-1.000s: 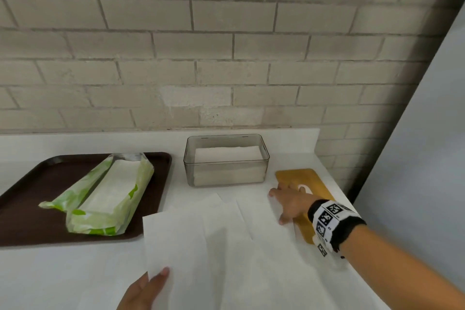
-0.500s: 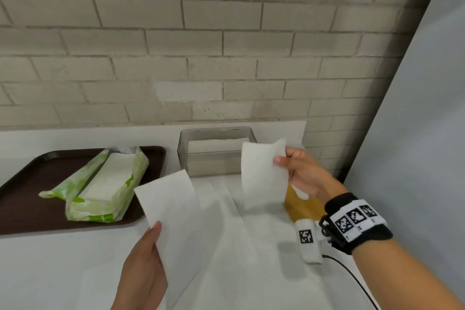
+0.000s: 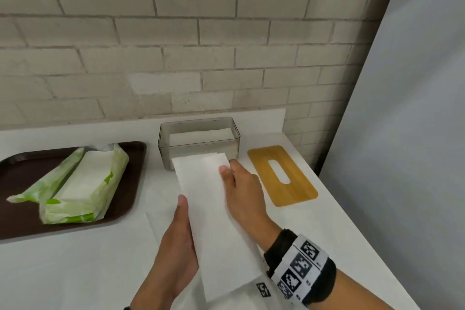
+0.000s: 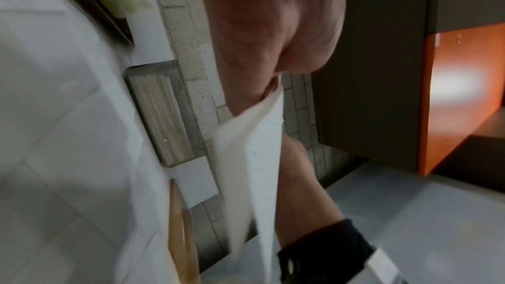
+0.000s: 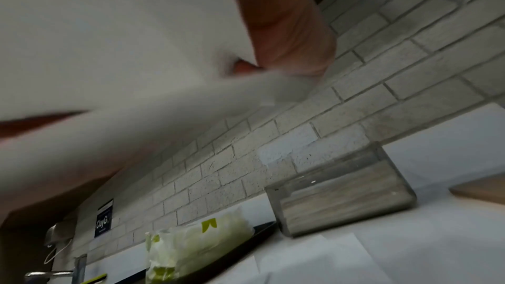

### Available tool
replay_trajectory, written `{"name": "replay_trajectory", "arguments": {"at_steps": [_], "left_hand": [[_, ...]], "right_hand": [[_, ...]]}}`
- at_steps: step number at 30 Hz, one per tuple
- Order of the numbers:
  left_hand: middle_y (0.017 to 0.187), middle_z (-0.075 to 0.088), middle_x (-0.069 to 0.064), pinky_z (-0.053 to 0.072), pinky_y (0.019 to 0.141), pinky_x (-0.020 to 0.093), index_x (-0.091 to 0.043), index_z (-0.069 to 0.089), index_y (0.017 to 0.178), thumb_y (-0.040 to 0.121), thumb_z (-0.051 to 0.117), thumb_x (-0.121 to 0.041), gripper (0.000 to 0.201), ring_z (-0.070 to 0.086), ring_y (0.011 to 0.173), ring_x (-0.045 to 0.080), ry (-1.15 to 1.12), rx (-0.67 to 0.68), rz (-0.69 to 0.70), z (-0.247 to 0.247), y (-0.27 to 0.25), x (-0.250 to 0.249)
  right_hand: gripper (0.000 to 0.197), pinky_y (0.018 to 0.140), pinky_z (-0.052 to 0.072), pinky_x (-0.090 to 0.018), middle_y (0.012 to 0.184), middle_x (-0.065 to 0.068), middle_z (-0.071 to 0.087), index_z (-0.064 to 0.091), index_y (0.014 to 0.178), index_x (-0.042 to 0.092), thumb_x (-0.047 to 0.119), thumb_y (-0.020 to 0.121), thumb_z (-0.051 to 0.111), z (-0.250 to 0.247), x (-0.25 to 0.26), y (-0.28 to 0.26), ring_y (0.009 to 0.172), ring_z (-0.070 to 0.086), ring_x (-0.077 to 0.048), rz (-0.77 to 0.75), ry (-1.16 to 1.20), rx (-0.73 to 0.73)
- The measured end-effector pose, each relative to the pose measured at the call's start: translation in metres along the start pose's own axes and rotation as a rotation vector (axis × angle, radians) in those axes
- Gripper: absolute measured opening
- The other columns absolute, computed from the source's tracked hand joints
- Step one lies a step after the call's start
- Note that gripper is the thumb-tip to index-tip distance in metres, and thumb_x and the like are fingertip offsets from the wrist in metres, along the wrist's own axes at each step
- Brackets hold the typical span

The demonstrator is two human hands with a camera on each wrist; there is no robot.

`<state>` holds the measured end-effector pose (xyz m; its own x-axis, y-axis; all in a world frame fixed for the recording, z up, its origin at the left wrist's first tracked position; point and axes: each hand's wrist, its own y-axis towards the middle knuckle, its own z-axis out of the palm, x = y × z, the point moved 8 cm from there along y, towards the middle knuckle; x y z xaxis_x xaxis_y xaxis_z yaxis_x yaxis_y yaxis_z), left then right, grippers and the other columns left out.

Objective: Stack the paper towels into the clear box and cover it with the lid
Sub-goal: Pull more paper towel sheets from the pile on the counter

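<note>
You've brought the two loose sheets together into one stack.

Your left hand (image 3: 176,246) grips the paper towels (image 3: 211,211) at their near-left edge, your right hand (image 3: 241,194) pinches the far-right corner; half a second ago each held its own sheet. They hang just before the clear box (image 3: 198,143), lid (image 3: 281,175) beside it.

both hands are raised close together, left hand (image 3: 180,239) and right hand (image 3: 242,190) each pinching with thumb on top.
</note>
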<state>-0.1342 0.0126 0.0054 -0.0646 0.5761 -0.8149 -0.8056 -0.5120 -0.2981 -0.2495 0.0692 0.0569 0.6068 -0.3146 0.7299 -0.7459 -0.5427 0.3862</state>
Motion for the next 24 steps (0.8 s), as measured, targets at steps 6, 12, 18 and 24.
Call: {"name": "replay_trajectory", "arguments": {"at_steps": [6, 12, 18, 24], "left_hand": [[0.11, 0.069, 0.011, 0.045, 0.098, 0.051, -0.011, 0.061, 0.116, 0.094, 0.053, -0.022, 0.026, 0.064, 0.101, 0.034, 0.134, -0.207, 0.022, -0.035, -0.003, 0.005], [0.109, 0.068, 0.014, 0.046, 0.094, 0.048, -0.009, 0.062, 0.117, 0.091, 0.055, -0.024, 0.03, 0.062, 0.101, 0.036, 0.104, -0.288, 0.05, -0.072, -0.012, -0.004], [0.116, 0.066, 0.014, 0.04, 0.103, 0.054, -0.009, 0.061, 0.121, 0.088, 0.059, -0.028, 0.038, 0.06, 0.108, 0.037, 0.106, -0.288, 0.014, -0.07, -0.012, 0.011], [0.115, 0.066, 0.014, 0.042, 0.101, 0.052, -0.007, 0.059, 0.122, 0.09, 0.058, -0.027, 0.038, 0.061, 0.105, 0.036, 0.138, -0.242, -0.026, -0.054, -0.009, 0.018]], "right_hand": [[0.011, 0.062, 0.046, -0.031, 0.071, 0.003, 0.054, 0.05, 0.093, 0.024, 0.013, 0.095, 0.047, -0.008, -0.035, 0.005, 0.066, 0.052, -0.014, 0.12, 0.16, 0.145], [0.01, 0.052, 0.037, -0.021, 0.078, -0.003, 0.056, 0.057, 0.088, 0.007, 0.014, 0.091, 0.05, -0.075, -0.167, -0.006, 0.066, 0.051, -0.016, 0.568, -0.543, 0.494], [0.059, 0.065, 0.045, -0.023, 0.098, -0.002, 0.055, 0.044, 0.12, 0.009, 0.036, 0.077, 0.074, -0.059, -0.191, -0.038, 0.083, 0.056, -0.018, 0.713, -0.617, 0.658], [0.06, 0.095, 0.045, -0.033, 0.125, -0.002, 0.054, 0.049, 0.125, 0.016, 0.027, 0.073, 0.078, -0.055, -0.191, -0.037, 0.113, 0.053, -0.024, 0.705, -0.581, 0.523]]}}
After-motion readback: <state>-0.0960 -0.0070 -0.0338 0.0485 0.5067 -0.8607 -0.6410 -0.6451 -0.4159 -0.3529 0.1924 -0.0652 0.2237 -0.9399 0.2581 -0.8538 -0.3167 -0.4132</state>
